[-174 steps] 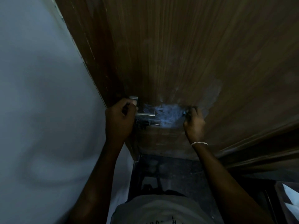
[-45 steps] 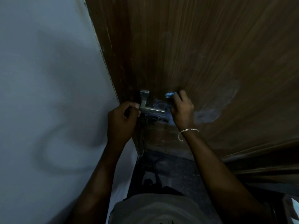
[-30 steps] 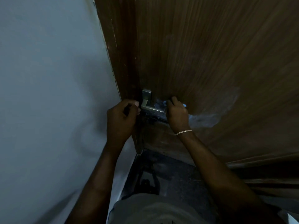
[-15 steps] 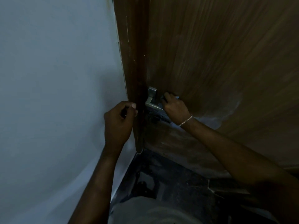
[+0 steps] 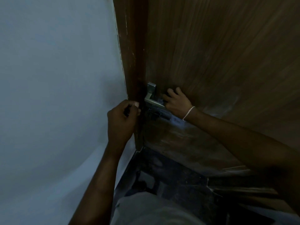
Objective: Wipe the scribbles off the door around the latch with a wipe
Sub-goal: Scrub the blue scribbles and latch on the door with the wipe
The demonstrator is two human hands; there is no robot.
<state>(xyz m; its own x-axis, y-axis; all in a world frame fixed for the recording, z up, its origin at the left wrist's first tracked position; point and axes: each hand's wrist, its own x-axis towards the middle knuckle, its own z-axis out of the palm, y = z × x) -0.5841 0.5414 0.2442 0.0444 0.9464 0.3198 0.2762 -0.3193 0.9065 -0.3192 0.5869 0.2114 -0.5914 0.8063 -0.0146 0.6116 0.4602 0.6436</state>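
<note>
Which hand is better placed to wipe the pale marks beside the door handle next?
Right, probably. The right hand lies on the door beside the handle, close to the pale smears. The left hand is curled at the door's edge, off the panel.

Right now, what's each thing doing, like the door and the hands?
door, looks shut, pale smears on it
handle, nobody grips it
latch, too dark to tell
left hand, curled at the door's edge, grip unclear
right hand, fingers curled, pressing the door beside the handle
wipe, hidden, probably under the right hand
</note>
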